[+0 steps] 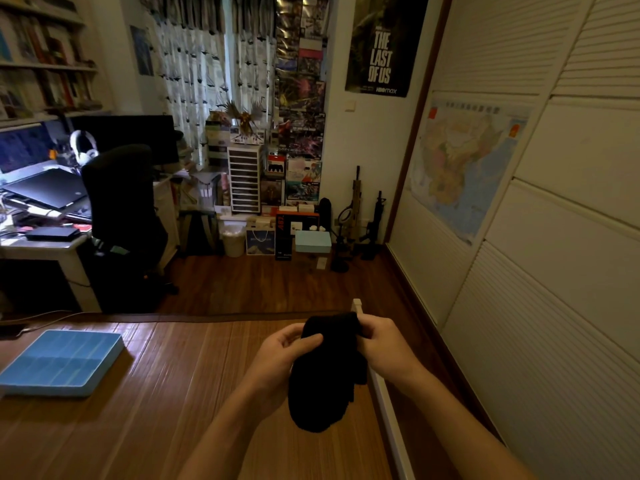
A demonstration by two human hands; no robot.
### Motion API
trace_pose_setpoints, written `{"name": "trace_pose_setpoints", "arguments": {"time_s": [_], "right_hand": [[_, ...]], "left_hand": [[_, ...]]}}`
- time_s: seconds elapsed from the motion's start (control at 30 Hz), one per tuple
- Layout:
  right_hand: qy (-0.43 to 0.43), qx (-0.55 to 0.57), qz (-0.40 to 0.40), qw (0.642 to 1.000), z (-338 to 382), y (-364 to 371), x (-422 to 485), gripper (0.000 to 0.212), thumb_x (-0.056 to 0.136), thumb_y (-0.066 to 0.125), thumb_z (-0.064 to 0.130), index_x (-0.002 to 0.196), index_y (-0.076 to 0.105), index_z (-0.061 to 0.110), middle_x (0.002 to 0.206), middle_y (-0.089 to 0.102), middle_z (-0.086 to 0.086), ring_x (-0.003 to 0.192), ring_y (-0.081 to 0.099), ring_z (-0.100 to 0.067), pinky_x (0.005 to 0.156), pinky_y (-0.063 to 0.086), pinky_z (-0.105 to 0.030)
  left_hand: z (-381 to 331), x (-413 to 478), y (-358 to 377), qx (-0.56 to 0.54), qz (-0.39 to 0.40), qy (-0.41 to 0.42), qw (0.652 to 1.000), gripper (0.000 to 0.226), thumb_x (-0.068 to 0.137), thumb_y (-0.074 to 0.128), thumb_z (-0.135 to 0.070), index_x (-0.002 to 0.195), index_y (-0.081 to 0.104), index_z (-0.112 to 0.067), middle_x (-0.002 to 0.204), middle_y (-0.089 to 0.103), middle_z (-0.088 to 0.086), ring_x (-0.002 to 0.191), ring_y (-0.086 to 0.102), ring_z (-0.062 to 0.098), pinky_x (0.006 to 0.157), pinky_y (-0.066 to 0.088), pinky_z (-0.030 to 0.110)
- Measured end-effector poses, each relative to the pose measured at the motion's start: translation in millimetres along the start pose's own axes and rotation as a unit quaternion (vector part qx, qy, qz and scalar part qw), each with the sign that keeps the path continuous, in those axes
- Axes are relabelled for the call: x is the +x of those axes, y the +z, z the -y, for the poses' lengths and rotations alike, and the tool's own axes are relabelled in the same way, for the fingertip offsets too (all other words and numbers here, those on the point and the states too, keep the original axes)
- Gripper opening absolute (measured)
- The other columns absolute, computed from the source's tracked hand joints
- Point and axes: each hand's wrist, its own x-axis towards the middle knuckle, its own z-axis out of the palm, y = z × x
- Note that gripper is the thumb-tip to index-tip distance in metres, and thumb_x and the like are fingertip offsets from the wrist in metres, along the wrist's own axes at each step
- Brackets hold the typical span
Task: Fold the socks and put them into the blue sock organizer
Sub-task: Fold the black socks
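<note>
Black socks (323, 379) held up, hanging down, blue sock organizer (60, 362) lying flat, well apart at left

Dim room: wood floor (263, 289), curtained window (207, 74), black chair (121, 202).

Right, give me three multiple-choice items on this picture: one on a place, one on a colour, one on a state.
1. Where is the blue sock organizer relative to the sock?
A. left of it, on the wooden-slat surface
B. right of it
C. directly under it

2. What colour is the sock?
A. white
B. black
C. blue

3. What state is the sock in?
A. lying loose on the surface
B. tucked into the organizer
C. held up by the left hand and the right hand

Answers:
1 A, the organizer sits at the surface's left edge, apart from the sock.
2 B, the fabric is plainly black.
3 C, both hands grip its upper part and the rest hangs down.
</note>
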Motion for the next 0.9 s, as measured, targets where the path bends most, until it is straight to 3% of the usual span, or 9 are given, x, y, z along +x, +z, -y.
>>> {"name": "trace_pose_setpoints", "arguments": {"time_s": [0.23,0.4,0.57,0.7,0.83,0.9], "right_hand": [[0.049,0.074,0.017,0.996,-2.6,7.0,-0.4,0.021,0.099,0.060,0.019,0.118,0.069,0.025,0.112,0.074,0.007,0.106,0.071,-0.013,0.081,0.060,-0.027],[0.073,0.072,0.047,0.994,-4.5,13.9,-3.4,0.035,0.097,0.063,0.029,0.132,0.060,0.023,0.123,0.070,0.002,0.114,0.069,-0.015,0.098,0.057,-0.041],[0.093,0.062,0.064,0.992,-8.2,12.1,-7.1,0.032,0.101,0.057,0.030,0.133,0.060,0.025,0.125,0.069,0.003,0.113,0.069,-0.017,0.098,0.057,-0.047],[0.096,0.039,0.066,0.992,-9.1,9.6,-7.5,0.029,0.102,0.055,0.034,0.129,0.063,0.027,0.120,0.071,0.004,0.110,0.070,-0.018,0.096,0.057,-0.051],[0.105,0.044,0.066,0.991,-7.2,4.8,-8.2,0.024,0.101,0.055,0.040,0.121,0.068,0.035,0.116,0.072,-0.004,0.108,0.069,-0.033,0.093,0.056,-0.051],[0.106,0.057,0.071,0.990,-6.6,2.3,-8.0,0.026,0.101,0.052,0.045,0.118,0.069,0.036,0.117,0.072,-0.007,0.112,0.067,-0.036,0.098,0.053,-0.059]], "left_hand": [[5.4,3.3,7.3,-0.028,-0.023,0.040,0.999,0.038,0.095,0.070,-0.014,0.132,0.063,-0.007,0.129,0.068,0.021,0.119,0.067,0.042,0.089,0.062,0.043],[10.1,8.1,13.5,-0.055,-0.070,0.043,0.995,0.039,0.092,0.070,-0.014,0.130,0.063,-0.004,0.125,0.070,0.022,0.114,0.069,0.043,0.084,0.063,0.044],[16.4,6.2,13.8,-0.002,-0.127,0.074,0.989,0.038,0.089,0.073,-0.018,0.125,0.066,-0.007,0.118,0.074,0.016,0.109,0.073,0.037,0.086,0.062,0.047],[22.7,7.6,17.8,0.134,-0.205,0.136,0.960,0.025,0.089,0.077,-0.020,0.113,0.072,-0.015,0.106,0.078,0.001,0.099,0.076,0.020,0.077,0.064,0.031],[22.6,9.1,15.0,0.171,-0.200,0.158,0.952,0.022,0.089,0.076,-0.018,0.111,0.073,-0.017,0.106,0.077,-0.002,0.098,0.076,0.016,0.077,0.063,0.029],[22.6,9.5,14.7,0.176,-0.203,0.161,0.950,0.021,0.089,0.076,-0.017,0.110,0.073,-0.017,0.105,0.077,-0.002,0.098,0.076,0.016,0.078,0.063,0.030]]}}
